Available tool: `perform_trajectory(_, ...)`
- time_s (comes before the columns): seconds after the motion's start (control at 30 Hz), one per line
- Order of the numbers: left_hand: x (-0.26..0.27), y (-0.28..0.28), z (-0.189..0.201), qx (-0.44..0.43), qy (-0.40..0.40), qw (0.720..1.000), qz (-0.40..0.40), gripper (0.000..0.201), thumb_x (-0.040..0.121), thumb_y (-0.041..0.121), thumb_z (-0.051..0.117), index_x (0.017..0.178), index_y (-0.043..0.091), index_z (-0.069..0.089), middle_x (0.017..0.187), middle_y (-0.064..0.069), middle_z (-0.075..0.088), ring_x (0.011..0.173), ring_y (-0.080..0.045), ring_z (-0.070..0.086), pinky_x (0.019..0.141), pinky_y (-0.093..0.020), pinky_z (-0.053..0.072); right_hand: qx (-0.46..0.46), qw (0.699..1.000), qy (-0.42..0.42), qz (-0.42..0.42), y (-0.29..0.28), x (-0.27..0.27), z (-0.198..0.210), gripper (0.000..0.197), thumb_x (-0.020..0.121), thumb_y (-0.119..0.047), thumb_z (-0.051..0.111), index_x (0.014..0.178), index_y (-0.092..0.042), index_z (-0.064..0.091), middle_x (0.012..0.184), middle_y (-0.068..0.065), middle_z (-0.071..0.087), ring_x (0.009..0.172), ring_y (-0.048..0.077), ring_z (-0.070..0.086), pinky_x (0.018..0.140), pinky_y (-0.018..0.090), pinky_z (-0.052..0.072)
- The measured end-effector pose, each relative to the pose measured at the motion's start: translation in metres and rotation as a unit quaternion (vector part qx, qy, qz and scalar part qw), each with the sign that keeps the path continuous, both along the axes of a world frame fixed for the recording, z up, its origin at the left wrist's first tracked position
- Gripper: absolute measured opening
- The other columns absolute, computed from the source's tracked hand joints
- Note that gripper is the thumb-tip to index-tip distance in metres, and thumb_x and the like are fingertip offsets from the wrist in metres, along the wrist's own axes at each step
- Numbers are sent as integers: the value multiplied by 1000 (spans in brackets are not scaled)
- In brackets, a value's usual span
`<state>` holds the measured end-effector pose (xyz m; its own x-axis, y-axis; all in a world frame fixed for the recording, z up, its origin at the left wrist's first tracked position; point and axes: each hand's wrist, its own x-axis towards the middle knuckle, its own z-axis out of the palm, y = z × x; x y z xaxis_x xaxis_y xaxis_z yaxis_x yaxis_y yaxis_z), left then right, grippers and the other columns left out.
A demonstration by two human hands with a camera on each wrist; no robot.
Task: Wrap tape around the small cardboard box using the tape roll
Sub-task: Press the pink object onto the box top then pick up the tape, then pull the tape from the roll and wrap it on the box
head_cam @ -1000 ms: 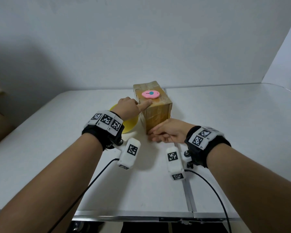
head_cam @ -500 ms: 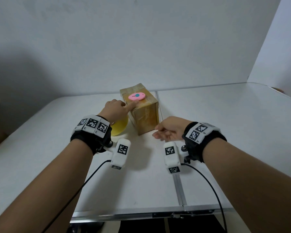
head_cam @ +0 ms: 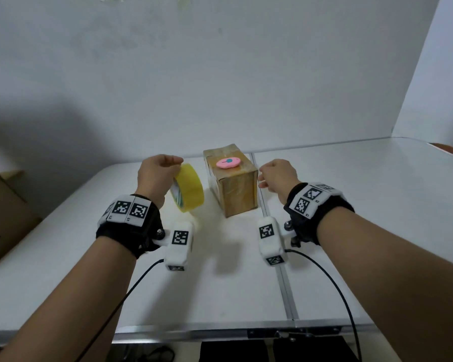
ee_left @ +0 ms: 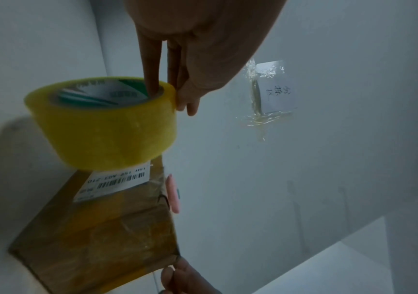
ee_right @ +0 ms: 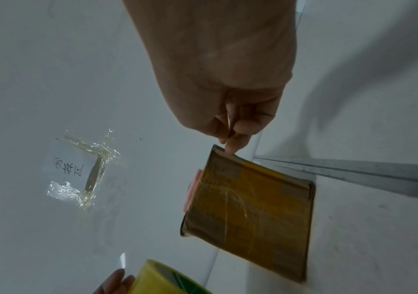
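A small brown cardboard box (head_cam: 236,194), wrapped in glossy tape, stands on the white table (head_cam: 377,205). A pink oval thing (head_cam: 228,163) lies on its top. My left hand (head_cam: 158,171) holds the yellow tape roll (head_cam: 191,189) in the air left of the box. In the left wrist view its fingers (ee_left: 152,65) reach into the tape roll's (ee_left: 107,127) core. My right hand (head_cam: 277,173) hovers at the box's upper right edge with its fingers curled. In the right wrist view one fingertip (ee_right: 230,149) touches a top corner of the box (ee_right: 253,218). A short clear tape end sticks up from the roll (ee_right: 167,278).
A large cardboard carton (head_cam: 0,205) stands beyond the table's left edge. A metal seam (head_cam: 280,257) runs down the table just right of the box. A paper note (ee_left: 276,89) is taped to the back wall. The table's front edge lies near my forearms.
My left hand has left the pink thing on the box and lifted the yellow tape roll off the table. My right hand has risen from the box's base to its upper right edge.
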<state>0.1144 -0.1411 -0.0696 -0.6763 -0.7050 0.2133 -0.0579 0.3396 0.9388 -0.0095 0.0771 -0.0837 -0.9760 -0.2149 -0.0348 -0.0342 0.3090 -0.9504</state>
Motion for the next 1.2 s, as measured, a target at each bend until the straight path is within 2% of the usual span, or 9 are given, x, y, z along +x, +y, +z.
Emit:
perform_trajectory(0.1,18,11,16,3,-18,996,-91,21,88,-2,61,80,14,71,86,-4,69,87,-20,64,91,-40,54,-13,1000,17,-5,0,6,-3,24,92,-10,40,74,-17,55,89,7,67,60,19,64,63,28,47)
perform_trajectory(0.27,40,36,36,9,-101,958,-267,11,86,1,69,84,11,74,79,2,74,80,-13,69,72,-24,58,-20,1000,-5,20,11,10,-3,21,92,-6,42,93,-10,63,84,6,66,55,13,60,49,20,40)
perform_trajectory(0.47,24,72,32,60,-96,929,-351,27,83,0,71,107,13,65,90,-6,73,83,-15,71,81,-32,56,-16,999,-23,43,33,9,5,31,93,-1,39,72,-11,59,77,9,63,54,16,57,34,13,37)
perform_trajectory(0.6,1,102,23,92,-68,928,-354,50,82,-2,72,127,10,55,90,-10,66,82,-16,71,78,-33,58,-40,996,-11,73,53,8,8,27,91,-2,43,76,-13,62,81,8,65,58,14,59,48,16,40)
perform_trajectory(0.77,-23,130,5,142,-36,929,-341,50,83,-1,72,128,13,54,81,-4,71,78,-15,73,68,-32,60,-107,987,2,122,75,11,10,22,96,-24,52,88,-14,69,87,1,69,79,13,61,75,23,46)
perform_trajectory(0.9,-38,145,-8,165,-39,925,-340,42,86,1,69,122,17,55,80,-1,73,85,-19,73,91,-48,55,-118,984,0,130,89,13,0,44,96,-46,49,95,-9,72,94,3,71,87,13,64,86,28,51)
perform_trajectory(1.03,-47,151,-13,162,-35,926,-338,44,88,2,67,127,14,53,86,-2,76,93,-20,73,89,-41,56,-137,980,24,142,99,14,-9,35,91,-30,65,105,2,68,99,8,68,98,18,65,99,36,53)
perform_trajectory(1.13,-48,152,-13,166,-35,926,-338,43,87,3,68,127,13,53,86,-1,76,91,-20,73,84,-39,56,-125,981,57,134,103,15,-13,13,87,-18,70,92,-6,70,95,6,69,98,20,66,100,37,53)
perform_trajectory(1.2,-48,152,-14,167,-36,926,-338,45,87,4,69,128,13,53,90,-3,75,95,-24,71,89,-43,56,-113,983,80,123,102,16,-15,4,86,-17,71,83,-15,68,91,3,68,93,23,67,99,42,53)
